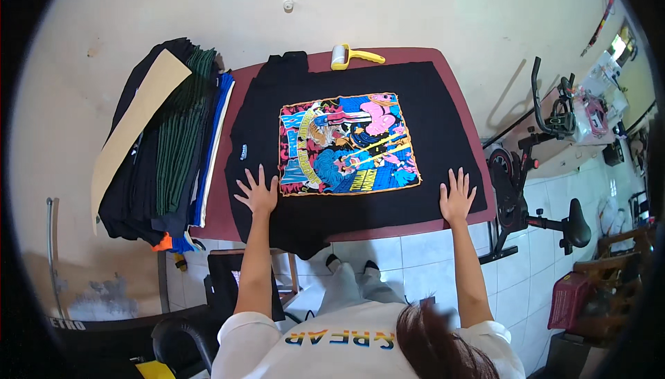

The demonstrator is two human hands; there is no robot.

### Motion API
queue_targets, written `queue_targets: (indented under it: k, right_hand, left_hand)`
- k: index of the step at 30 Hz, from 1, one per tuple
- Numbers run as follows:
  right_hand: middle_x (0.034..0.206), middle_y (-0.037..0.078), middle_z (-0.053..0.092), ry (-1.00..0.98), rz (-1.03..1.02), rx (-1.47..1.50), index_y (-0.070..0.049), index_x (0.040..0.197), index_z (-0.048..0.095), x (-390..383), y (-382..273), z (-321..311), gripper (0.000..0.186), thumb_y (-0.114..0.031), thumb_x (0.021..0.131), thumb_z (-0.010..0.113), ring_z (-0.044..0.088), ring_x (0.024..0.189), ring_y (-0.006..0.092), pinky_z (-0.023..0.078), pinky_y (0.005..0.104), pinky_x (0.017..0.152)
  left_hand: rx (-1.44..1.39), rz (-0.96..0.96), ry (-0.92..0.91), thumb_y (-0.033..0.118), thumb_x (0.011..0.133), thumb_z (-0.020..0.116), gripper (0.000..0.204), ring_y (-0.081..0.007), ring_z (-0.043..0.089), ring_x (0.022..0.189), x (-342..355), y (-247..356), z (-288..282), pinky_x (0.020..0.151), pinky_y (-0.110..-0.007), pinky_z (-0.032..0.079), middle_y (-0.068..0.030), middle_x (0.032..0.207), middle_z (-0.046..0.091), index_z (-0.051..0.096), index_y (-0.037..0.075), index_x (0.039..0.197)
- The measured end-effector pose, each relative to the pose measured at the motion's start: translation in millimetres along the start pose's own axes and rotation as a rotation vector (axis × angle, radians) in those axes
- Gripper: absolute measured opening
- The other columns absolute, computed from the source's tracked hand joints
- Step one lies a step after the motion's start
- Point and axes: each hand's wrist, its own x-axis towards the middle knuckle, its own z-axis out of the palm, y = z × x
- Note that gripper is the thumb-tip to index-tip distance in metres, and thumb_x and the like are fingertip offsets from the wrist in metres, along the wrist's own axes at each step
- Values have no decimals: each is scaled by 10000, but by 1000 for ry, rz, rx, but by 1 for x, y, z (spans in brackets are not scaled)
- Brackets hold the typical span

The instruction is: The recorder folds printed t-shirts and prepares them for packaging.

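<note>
A black T-shirt lies spread on its side across a maroon table, its neck end at the left and its hem at the right. A colourful print with an orange border covers its middle. My left hand rests flat on the shirt near the collar, just left of the print, fingers spread. Near the hem, my right hand lies flat on the cloth with its fingers apart. Neither hand holds anything. One sleeve hangs over the table's near edge. Beyond the shirt lies a lint roller with a yellow handle.
Folded shirts in black, green, blue and white are stacked at the table's left end, with a tan cardboard strip on top. A wall runs behind the maroon table. An exercise bike stands close on the right; a red crate sits beyond.
</note>
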Motion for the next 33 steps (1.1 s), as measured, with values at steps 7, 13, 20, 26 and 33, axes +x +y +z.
queue_targets:
  k: [7,13,20,26,33]
  right_hand:
    - [1421,64,239,100,-28,4,-198,1331,339,-10,1,5,486,-377,880,374,197,1313,267,104,508,1046]
    - [1423,68,234,62,4,8,-198,1334,337,-17,0,-2,494,-382,878,379,185,1318,267,101,502,1048]
    - [1420,51,246,35,14,36,-207,1329,344,-16,1,-3,489,-385,876,392,186,1319,251,92,494,1052]
    - [1412,54,263,61,20,58,-203,1314,368,-15,1,-3,481,-374,868,418,193,1317,252,83,503,1050]
    - [1260,139,414,69,189,-29,-38,1114,482,13,-40,-1,434,-249,738,522,281,1262,302,168,562,1002]
  left_hand:
    - [-5,35,44,562,848,332,596,-445,41,1299,3,-5,8,954,-672,26,-113,1453,92,223,304,1373]
    - [-56,51,48,554,848,340,599,-440,46,1302,3,-5,4,961,-662,8,-114,1453,98,238,284,1373]
    - [-56,96,15,543,849,349,619,-389,45,1321,-7,-25,1,992,-627,6,-78,1458,103,221,255,1382]
    - [-127,95,18,534,837,392,613,-374,43,1325,-8,-28,2,983,-637,-10,-78,1455,116,278,243,1364]
    - [-301,223,21,482,805,483,625,-491,31,1279,-11,23,-15,940,-678,-33,-113,1451,111,317,218,1347]
